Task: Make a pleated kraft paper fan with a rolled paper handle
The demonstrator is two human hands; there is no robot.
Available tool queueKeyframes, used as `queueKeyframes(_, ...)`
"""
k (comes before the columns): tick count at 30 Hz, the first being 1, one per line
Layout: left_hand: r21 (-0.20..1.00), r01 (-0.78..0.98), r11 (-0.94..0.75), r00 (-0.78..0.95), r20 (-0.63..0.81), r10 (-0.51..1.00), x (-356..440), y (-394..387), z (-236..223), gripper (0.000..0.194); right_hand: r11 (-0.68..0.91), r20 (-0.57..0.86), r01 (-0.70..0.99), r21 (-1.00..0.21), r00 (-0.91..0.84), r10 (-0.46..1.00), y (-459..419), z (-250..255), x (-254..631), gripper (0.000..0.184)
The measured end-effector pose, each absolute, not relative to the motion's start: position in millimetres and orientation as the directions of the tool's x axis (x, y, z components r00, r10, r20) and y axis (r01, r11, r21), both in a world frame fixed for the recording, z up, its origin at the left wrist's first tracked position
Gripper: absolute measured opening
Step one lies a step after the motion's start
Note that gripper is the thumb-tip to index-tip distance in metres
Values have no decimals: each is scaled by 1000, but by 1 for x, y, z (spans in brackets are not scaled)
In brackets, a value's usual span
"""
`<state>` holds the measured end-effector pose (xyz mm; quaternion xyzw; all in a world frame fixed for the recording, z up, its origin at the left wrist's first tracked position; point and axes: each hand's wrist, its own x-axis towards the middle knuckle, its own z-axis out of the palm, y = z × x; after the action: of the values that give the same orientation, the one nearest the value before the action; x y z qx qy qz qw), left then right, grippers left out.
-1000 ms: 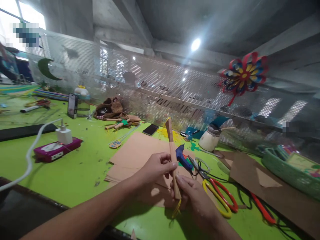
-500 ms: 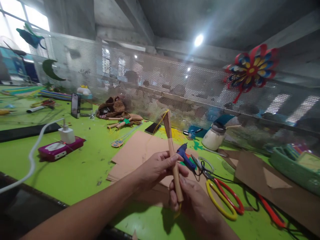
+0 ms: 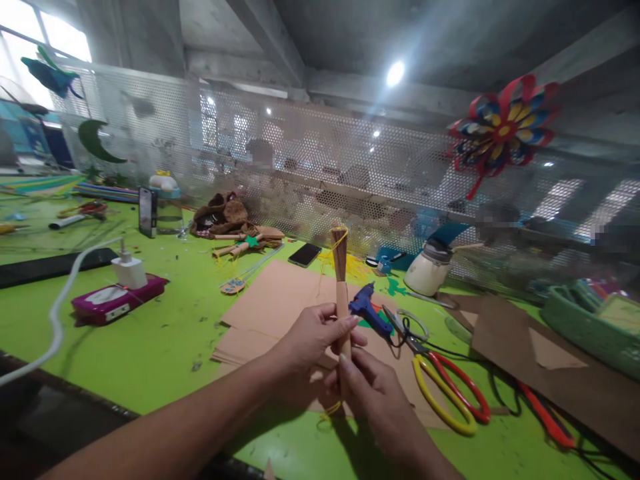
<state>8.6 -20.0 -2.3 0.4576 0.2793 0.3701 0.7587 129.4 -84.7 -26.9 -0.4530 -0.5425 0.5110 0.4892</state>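
Observation:
A small rolled brown paper tube (image 3: 343, 297) stands nearly upright between my hands, with a fringed, pleated upper end and yellow string round its top. My left hand (image 3: 320, 333) pinches its middle between thumb and fingers. Lower down, my right hand (image 3: 373, 387) wraps round the same roll, hiding much of its bottom part. Yellow string (image 3: 330, 410) dangles below. Sheets of brown paper (image 3: 275, 293) lie under and beyond the hands. Just right of the roll rest a blue glue gun (image 3: 370, 310) and scissors (image 3: 445, 393) with one yellow and one red handle.
At left are a magenta power strip (image 3: 117, 300) with a white charger and cable. Behind stand a black phone (image 3: 305, 253), paper rolls with a green star (image 3: 250, 241) and a white jar (image 3: 427, 270). Cardboard (image 3: 530, 340) and a green basket (image 3: 590, 327) lie right. A perforated screen (image 3: 300, 167) closes the back.
The roll has turned from a slant to nearly upright, its fringed end now facing more towards me. My right hand has shifted slightly left and up with it.

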Motion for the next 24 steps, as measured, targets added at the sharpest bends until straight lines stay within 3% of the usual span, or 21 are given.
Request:
queueKeyframes(4,896,-313,316,554,-98,827,12,-20,-2,31,175,167,39,-984,-156,974,-86,-29,126,36)
queueKeyframes(9,890,-360,281,561,-34,827,10,-19,2,32,123,111,100,-987,-116,987,-87,-35,126,35)
queueKeyframes(14,883,-404,239,528,11,849,12,-16,-2,20,185,163,233,-955,-108,981,-84,-39,125,37)
queueKeyframes(19,853,-438,282,522,-14,853,11,-13,-3,8,192,172,246,-950,-102,980,-87,-41,121,36)
queueKeyframes(24,840,-506,196,420,41,907,0,2,9,30,203,247,466,-861,33,969,-97,-38,123,34)
